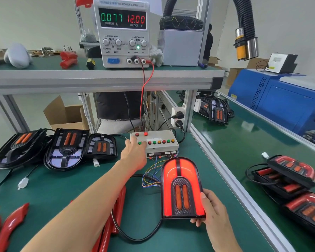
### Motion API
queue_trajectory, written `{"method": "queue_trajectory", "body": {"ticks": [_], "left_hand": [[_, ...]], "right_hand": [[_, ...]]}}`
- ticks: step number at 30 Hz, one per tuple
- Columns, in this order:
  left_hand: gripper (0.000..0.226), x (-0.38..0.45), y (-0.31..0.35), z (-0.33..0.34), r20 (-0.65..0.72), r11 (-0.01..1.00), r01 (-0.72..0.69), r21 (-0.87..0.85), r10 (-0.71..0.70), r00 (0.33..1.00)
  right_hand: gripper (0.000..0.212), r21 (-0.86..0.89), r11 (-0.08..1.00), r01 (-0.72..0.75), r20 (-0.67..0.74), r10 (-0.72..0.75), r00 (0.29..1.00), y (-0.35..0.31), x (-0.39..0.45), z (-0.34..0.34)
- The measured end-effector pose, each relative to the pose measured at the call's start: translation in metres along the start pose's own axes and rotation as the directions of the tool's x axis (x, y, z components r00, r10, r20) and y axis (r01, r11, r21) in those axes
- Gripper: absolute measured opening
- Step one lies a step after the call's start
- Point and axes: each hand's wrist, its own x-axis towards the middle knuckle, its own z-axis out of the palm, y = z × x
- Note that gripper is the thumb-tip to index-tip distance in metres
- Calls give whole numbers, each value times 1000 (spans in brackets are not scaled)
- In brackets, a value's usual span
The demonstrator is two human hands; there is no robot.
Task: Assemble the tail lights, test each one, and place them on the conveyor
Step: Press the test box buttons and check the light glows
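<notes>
**Tail light glowing on test**

The right hand (214, 213) grips the lit tail light (182, 188) at its lower right edge, on the green bench. Farther off, the left hand (134, 153) rests on the button box (160, 142), fingers apparently pressing. Beyond, the power supply (123, 31) reads 12.00.

Tail light (182, 190) before test box (156, 142), conveyor (244, 142) right

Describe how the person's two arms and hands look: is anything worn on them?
Both are bare. The left hand and its long forearm show no sleeve, glove, watch or ring. The right hand is likewise ungloved, with no ring or wristband visible; its forearm leaves the picture at the bottom edge, also without a sleeve.
</notes>
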Motion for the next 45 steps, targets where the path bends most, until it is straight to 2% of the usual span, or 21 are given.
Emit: {"method": "queue_trajectory", "body": {"ticks": [3,5,6,8,10,16,21,29,45], "left_hand": [[60,-3,7,1,-126,1000,3,-21,-6,992],[55,-2,14,1,-226,998,-60,-7,56,972],[55,-1,18,1,-218,993,-112,-21,105,970],[58,3,27,1,-119,979,-198,-46,191,974],[64,8,33,1,-39,975,-223,0,223,974],[71,21,44,6,28,968,-230,97,228,973],[81,29,56,6,89,972,-212,98,204,975],[69,35,63,11,109,985,-170,-9,170,979],[75,35,55,15,91,972,-208,-107,218,972]], "right_hand": [[23,-9,1000,-5,0,5,1000,0,1,1],[23,-6,1000,-7,1,7,1000,0,1,1],[24,-5,1000,-8,1,8,1000,0,1,1],[23,-4,1000,-8,-2,8,1000,0,2,1],[23,0,1000,-5,1,5,1000,-1,2,0],[23,15,1000,-2,15,2,1000,-2,1,-1],[23,25,1000,-6,13,6,1000,-3,1,-1],[24,16,1000,-7,12,6,1000,-2,1,-1],[23,11,1000,-15,4,15,1000,-1,1,0]]}}
